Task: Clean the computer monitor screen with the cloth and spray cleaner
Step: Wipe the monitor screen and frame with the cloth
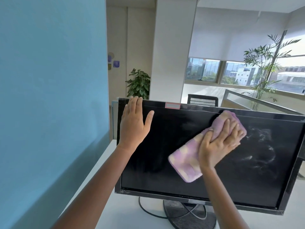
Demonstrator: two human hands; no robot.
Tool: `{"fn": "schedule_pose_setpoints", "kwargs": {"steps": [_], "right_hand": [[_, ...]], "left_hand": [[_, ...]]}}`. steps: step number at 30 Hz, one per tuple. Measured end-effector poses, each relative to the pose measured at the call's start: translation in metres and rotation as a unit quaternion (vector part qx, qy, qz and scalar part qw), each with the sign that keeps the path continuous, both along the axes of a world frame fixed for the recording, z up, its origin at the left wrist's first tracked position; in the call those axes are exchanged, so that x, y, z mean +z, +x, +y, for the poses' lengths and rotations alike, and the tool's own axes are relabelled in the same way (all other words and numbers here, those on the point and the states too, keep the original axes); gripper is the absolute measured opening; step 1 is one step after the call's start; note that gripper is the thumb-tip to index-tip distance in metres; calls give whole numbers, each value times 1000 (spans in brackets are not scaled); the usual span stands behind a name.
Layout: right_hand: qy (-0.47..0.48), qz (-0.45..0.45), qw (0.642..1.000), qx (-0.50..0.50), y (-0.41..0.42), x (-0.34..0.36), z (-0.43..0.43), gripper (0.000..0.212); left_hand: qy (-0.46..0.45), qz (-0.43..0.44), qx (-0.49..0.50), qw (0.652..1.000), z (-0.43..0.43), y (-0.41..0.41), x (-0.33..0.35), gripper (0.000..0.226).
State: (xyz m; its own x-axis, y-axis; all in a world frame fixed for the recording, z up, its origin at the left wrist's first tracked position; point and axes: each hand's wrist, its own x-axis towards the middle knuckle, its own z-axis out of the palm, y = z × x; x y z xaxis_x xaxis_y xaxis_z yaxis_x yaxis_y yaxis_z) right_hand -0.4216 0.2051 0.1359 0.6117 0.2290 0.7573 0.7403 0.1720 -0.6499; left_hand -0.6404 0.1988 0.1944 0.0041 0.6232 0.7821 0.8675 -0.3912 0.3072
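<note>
A black computer monitor [165,162] stands on a white desk with its dark screen facing me. White spray streaks cover the screen's right half. My left hand [133,123] lies flat against the upper left corner of the screen, fingers straight and reaching the top bezel. My right hand [219,142] presses a folded purple and cream cloth [186,162] against the upper middle of the screen, fingers curled over the cloth. No spray bottle is in view.
The monitor's round black stand [189,215] and a dark cable [148,210] sit on the white desk [122,212]. A blue partition wall [49,96] runs along the left. Behind are a black chair [202,100], potted plants and windows.
</note>
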Motion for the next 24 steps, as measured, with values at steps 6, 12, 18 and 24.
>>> {"fn": "schedule_pose_setpoints", "kwargs": {"steps": [6, 12, 18, 24], "right_hand": [[-73, -297, 952, 26, -80, -7, 5, 58], [-41, -518, 851, 75, -58, -10, 10, 53], [-52, -463, 885, 8, 46, 1, -1, 53], [-66, -250, 966, -25, 109, 0, -24, 55]], "left_hand": [[0, -4, 1, 1000, -1, 4, 2, 55], [12, 14, 17, 1000, -3, 2, 4, 49], [3, 30, 32, 999, -2, 14, 5, 52], [7, 82, -6, 997, -1, 42, 4, 56]]}}
